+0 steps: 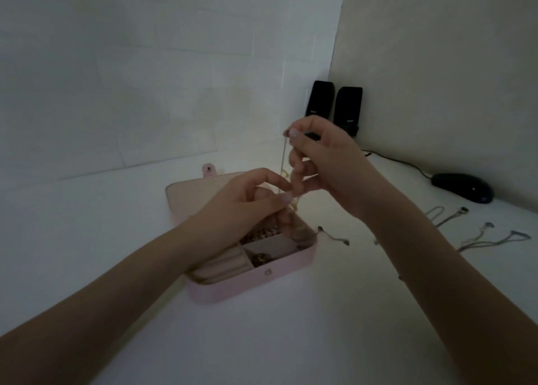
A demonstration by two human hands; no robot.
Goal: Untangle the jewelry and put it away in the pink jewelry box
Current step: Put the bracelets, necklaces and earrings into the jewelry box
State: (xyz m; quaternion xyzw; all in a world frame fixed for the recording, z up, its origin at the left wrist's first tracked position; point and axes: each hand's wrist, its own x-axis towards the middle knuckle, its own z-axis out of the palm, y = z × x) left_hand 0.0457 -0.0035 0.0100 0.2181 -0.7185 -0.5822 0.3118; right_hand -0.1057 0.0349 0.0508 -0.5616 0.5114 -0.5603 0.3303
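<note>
Nearest you, the open pink jewelry box point(253, 282) sits on the white tabletop point(320, 341), its padded ring rolls at the left and small gold pieces already lying in two of its compartments. Just above it your left hand point(244, 207) has thumb and forefinger closed in a pinch on the lower end of a thin gold chain point(283, 163), the other fingers loosely curled. Your right hand point(323, 160) is higher, and its thumb and forefinger nip the chain's top end — the strand hangs nearly straight between the two pinches, over the box's far right corner.

You look to be at the end of freeing this one chain and about to stow it. The next move probably calls for lowering it slowly, bottom end first, into a free compartment so it coils rather than knots again.

To the right, several thin silver-grey necklaces point(492, 237) lie spread on the table, and a short one point(334, 236) lies just beside the box — those are not yet put away. Farther off sit a black computer mouse point(463, 187) and, in the corner, two black speakers point(334, 108).
</note>
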